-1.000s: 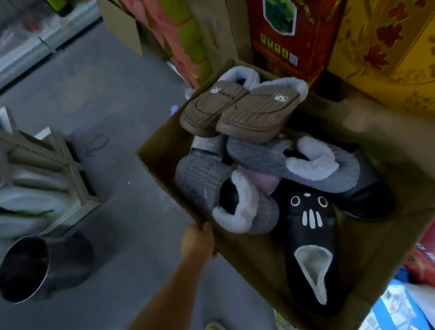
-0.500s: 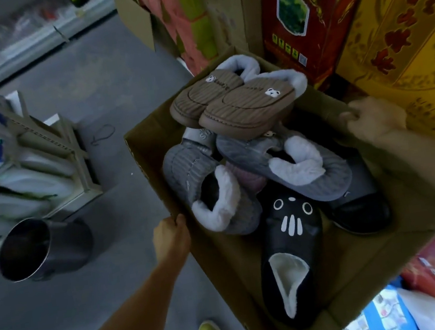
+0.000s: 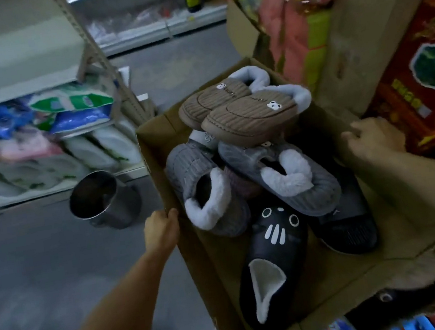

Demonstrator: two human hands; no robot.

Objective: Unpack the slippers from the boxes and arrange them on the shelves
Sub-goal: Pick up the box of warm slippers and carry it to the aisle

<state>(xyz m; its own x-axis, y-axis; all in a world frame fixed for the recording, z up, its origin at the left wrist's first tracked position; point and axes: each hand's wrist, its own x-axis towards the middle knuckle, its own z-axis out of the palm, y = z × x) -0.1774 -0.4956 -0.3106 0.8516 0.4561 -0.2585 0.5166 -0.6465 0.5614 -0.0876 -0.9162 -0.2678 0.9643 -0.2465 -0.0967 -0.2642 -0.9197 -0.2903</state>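
Note:
An open cardboard box (image 3: pixel 403 225) holds a pile of slippers. A brown corduroy pair (image 3: pixel 248 113) with white fleece lies on top at the far end. Below it are two grey fleece-lined slippers (image 3: pixel 205 189). A black slipper with a cat face (image 3: pixel 274 257) lies nearest me, and another black one (image 3: pixel 351 227) to its right. My left hand (image 3: pixel 161 231) grips the box's left wall. My right hand (image 3: pixel 374 137) grips the box's right wall.
A metal shelf rack (image 3: pixel 15 89) with packaged goods stands at the left. A steel bucket (image 3: pixel 101 200) sits on the grey floor beside the box. Stacked cartons and a red gift box (image 3: pixel 422 80) crowd the right side. Another fuzzy slipper (image 3: pixel 411 277) shows under the box's near corner.
The view has swung up and left, and the shelf rack has come into sight. Both hands keep hold of the box's walls, and the box has shifted with them.

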